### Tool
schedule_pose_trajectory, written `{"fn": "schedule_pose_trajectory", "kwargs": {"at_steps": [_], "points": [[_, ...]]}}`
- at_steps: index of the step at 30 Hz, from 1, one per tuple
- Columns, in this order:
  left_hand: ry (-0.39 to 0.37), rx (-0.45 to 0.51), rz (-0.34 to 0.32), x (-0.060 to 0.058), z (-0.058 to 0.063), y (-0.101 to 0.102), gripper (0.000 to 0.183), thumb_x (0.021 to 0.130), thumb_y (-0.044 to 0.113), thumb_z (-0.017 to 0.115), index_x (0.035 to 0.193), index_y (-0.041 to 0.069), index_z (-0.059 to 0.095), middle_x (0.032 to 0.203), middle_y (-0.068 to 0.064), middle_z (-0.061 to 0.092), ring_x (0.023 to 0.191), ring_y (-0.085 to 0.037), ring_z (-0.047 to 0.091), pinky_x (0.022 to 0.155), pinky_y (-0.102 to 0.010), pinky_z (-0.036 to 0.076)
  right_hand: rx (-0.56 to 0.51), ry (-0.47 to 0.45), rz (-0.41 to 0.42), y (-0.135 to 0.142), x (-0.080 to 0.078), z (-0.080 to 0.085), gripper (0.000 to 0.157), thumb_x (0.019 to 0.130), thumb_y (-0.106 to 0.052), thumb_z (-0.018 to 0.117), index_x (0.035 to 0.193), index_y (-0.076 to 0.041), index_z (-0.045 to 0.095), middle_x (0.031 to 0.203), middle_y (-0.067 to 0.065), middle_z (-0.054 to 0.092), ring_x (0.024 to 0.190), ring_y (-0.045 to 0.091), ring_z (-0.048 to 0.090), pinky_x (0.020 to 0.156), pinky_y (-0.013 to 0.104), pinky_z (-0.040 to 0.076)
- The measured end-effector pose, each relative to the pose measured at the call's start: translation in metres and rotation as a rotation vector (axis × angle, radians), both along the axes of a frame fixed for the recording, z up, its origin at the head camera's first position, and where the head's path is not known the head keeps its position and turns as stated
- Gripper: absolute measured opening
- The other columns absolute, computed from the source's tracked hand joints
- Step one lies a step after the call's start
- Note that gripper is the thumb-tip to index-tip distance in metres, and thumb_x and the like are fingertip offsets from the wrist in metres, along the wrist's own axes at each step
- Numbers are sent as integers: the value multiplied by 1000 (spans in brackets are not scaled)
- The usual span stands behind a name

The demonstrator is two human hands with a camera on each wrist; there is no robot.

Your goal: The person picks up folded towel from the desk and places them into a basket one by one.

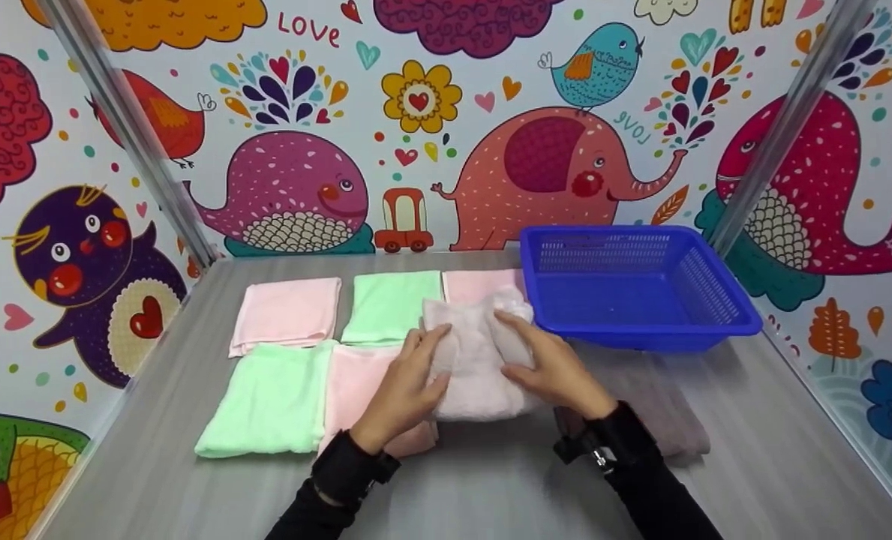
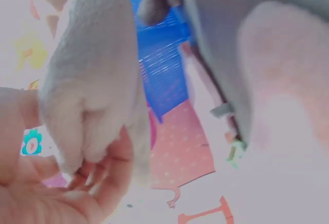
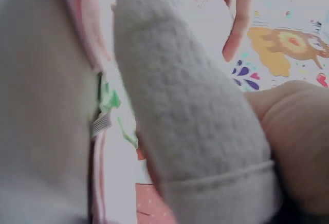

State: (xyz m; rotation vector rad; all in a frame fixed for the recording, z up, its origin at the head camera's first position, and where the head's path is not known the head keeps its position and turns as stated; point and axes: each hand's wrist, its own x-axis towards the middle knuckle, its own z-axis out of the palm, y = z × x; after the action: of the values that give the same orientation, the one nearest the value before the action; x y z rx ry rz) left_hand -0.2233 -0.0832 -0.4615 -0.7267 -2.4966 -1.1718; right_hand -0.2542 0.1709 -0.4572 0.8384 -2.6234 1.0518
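Note:
Both hands hold a pale pinkish-white towel, folded and slightly bunched, above the table's middle. The left hand grips its left side, thumb in front. On the opposite side, the right hand grips the edge with thumb and fingers spread apart. In the left wrist view, fingers curl around a fold of the towel. The right wrist view has the towel up close, hiding most of the right hand. Beneath the left hand lies a folded pink towel, partly covered.
A blue plastic basket stands at the back right. Behind the hands lie a pink towel, a green towel and another pink towel. One green towel is front left; a greyish-brown towel lies by the right wrist.

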Motion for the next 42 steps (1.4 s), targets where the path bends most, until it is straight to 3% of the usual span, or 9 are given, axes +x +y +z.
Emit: {"fn": "schedule_pose_trajectory", "kwargs": {"at_steps": [5,10,22,29,35,42], "points": [[12,43,26,3,10,-4,54,93,0,67,145,9,58,116,-11,51,96,-18,55,85,-33,50,-113,38,-5,-2,2,6,71,87,-2,79,152,-10,52,151,12,57,140,32,53,116,52,41],[0,56,39,4,11,-4,43,95,2,67,136,14,67,119,-11,51,103,-19,58,87,-32,50,-151,81,-23,-2,1,5,67,88,-2,79,149,-15,56,145,11,62,131,29,59,109,53,46],[14,60,18,6,9,-2,40,96,1,66,136,6,67,121,-13,50,103,-19,61,88,-35,54,-176,107,12,-4,-4,-2,56,85,4,77,138,-7,65,139,13,67,131,31,61,110,52,46],[17,73,20,1,13,-1,40,97,3,66,137,4,66,122,-15,50,98,-20,61,87,-33,53,-181,139,8,-3,-8,4,55,85,4,77,138,-5,65,138,13,67,130,30,61,110,51,47],[39,58,13,-19,23,13,40,95,3,67,136,3,67,120,-17,52,106,-26,58,94,-40,52,-185,135,-14,12,-18,17,54,88,2,76,140,-6,63,140,14,66,133,32,59,112,51,44],[88,35,-52,-61,42,60,44,93,2,66,137,-1,65,124,-24,52,104,-33,59,90,-45,54,-161,69,-115,61,-45,42,59,89,5,70,146,-6,58,146,19,59,138,37,52,116,55,38]]}}
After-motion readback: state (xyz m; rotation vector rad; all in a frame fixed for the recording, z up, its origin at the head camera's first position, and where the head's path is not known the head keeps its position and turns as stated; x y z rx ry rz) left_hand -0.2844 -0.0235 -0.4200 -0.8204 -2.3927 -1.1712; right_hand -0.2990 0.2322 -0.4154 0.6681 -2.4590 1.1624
